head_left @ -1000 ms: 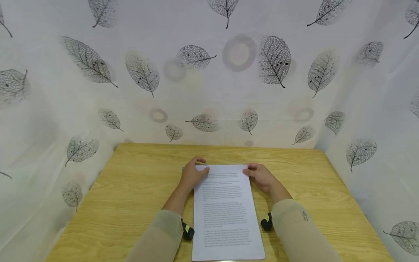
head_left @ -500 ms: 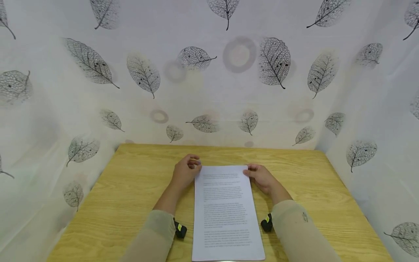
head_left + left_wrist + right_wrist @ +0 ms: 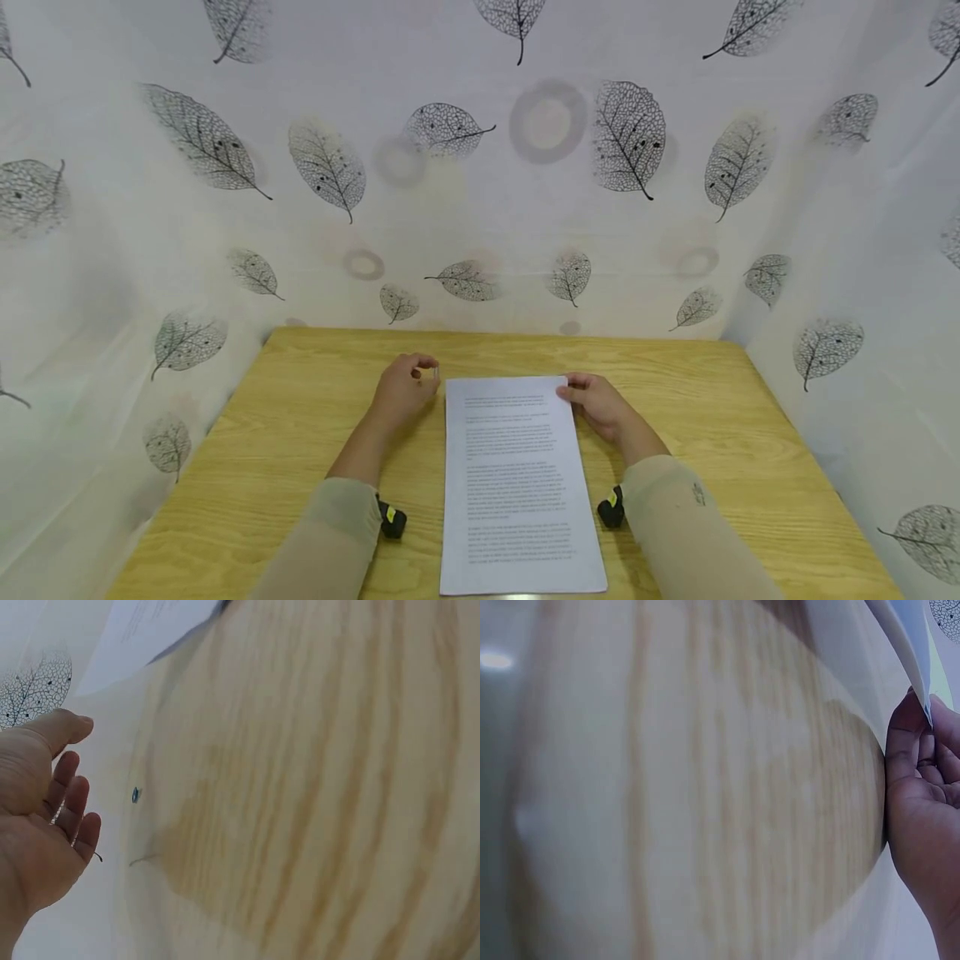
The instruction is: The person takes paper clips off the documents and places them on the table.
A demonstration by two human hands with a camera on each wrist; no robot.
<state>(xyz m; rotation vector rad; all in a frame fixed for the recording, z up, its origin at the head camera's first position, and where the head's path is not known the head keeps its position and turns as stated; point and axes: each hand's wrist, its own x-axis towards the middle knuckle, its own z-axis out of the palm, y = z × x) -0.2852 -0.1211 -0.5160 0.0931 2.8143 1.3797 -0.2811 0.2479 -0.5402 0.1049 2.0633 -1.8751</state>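
Observation:
A stack of printed sheets (image 3: 517, 483) lies lengthwise on the wooden table. My right hand (image 3: 600, 407) pinches its far right corner between thumb and fingers. In the right wrist view, the right hand (image 3: 930, 780) holds the paper edge (image 3: 915, 656), which rises above the wood. My left hand (image 3: 405, 387) is just off the far left corner, thumb and forefinger brought close together. A small, shiny, clear-looking thing (image 3: 437, 372) shows at their tips; its kind I cannot tell. In the left wrist view, the left hand (image 3: 45, 795) appears with thumb and several fingers bent.
The wooden table (image 3: 300, 417) ends at a pale curtain (image 3: 480, 208) printed with leaves, which also hangs along both sides. A small dark glinting spot (image 3: 136, 795) shows beside the left fingers in the left wrist view. Both wrists wear small black cameras.
My left hand has moved left, from over the stack's far left corner to beside it, with the small shiny thing at its fingertips. The right hand stays at the far right corner.

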